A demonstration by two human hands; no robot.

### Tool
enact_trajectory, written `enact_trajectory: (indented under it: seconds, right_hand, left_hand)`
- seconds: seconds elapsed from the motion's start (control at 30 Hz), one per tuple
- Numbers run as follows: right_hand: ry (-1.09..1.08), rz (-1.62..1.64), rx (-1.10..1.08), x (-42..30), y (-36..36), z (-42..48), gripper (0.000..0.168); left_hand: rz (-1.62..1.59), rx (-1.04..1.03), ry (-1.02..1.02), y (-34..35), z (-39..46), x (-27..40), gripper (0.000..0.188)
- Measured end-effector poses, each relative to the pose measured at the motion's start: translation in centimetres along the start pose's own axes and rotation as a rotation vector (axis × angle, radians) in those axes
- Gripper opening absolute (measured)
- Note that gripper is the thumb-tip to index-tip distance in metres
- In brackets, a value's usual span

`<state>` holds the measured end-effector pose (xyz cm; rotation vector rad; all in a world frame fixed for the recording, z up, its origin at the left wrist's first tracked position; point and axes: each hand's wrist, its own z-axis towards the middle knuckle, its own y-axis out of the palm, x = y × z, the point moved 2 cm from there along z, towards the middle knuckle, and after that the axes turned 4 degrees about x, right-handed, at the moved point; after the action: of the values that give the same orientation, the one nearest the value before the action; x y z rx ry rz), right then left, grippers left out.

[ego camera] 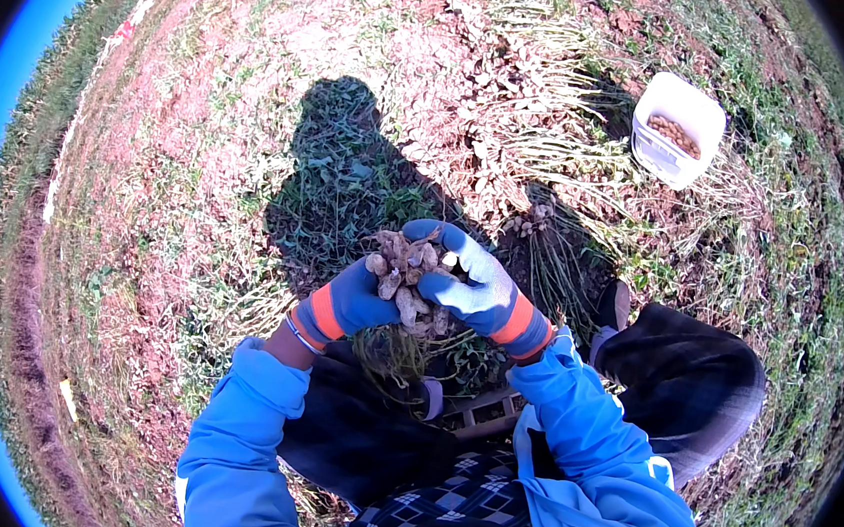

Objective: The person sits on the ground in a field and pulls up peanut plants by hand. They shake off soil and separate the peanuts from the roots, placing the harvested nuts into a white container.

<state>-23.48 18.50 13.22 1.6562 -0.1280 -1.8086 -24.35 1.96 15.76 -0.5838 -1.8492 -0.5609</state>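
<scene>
Between my two gloved hands is a bunch of peanut pods [409, 277], pale brown and still clustered at the root end of a plant. My left hand [362, 300], in a blue glove with an orange cuff band, grips the bunch from the left and below. From the right, my right hand [469, 279] curls its fingers and thumb around the pods' upper side. Green stems and leaves [399, 355] hang below the bunch, towards my lap. Part of the left fingers is hidden behind the pods.
A white plastic bucket [675, 165] with loose peanuts [674, 135] inside stands at the upper right. Pulled peanut plants [560, 144] lie in a row ahead, pods towards the left. One more pod cluster [535, 219] lies just beyond my right hand. Slats of a low seat [488, 412] show between my legs.
</scene>
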Motion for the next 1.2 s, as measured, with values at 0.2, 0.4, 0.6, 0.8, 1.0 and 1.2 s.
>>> enact_trajectory:
  seconds: [0.2, 0.4, 0.6, 0.8, 1.0, 1.2]
  right_hand:
    - [-0.25, -0.462, 0.142, -1.2, 0.1, 0.0, 0.036]
    - [-0.28, -0.494, 0.302, -1.4, 0.2, 0.1, 0.02]
    - [0.03, 0.118, 0.342, -0.4, 0.2, -0.2, 0.009]
    - [0.169, 0.304, 0.323, 0.8, -0.7, -0.2, 0.012]
    - [0.293, 0.623, 0.353, 1.9, -0.5, -0.5, 0.017]
    - [0.198, 0.74, 0.404, 3.1, -0.8, -0.1, 0.013]
  left_hand:
    - [0.093, 0.027, 0.059, 0.0, 0.0, 0.0, 0.05]
    - [-0.104, 0.122, -0.005, 2.0, 0.5, 2.2, 0.041]
    - [-0.164, 0.152, -0.035, 1.0, 0.1, 0.6, 0.03]
    - [-0.341, 0.138, 0.018, 0.0, 0.5, -0.8, 0.059]
    - [-0.402, 0.038, 0.097, 0.0, 0.8, -1.2, 0.071]
    - [-0.259, 0.163, 0.131, -2.2, 1.3, -5.3, 0.063]
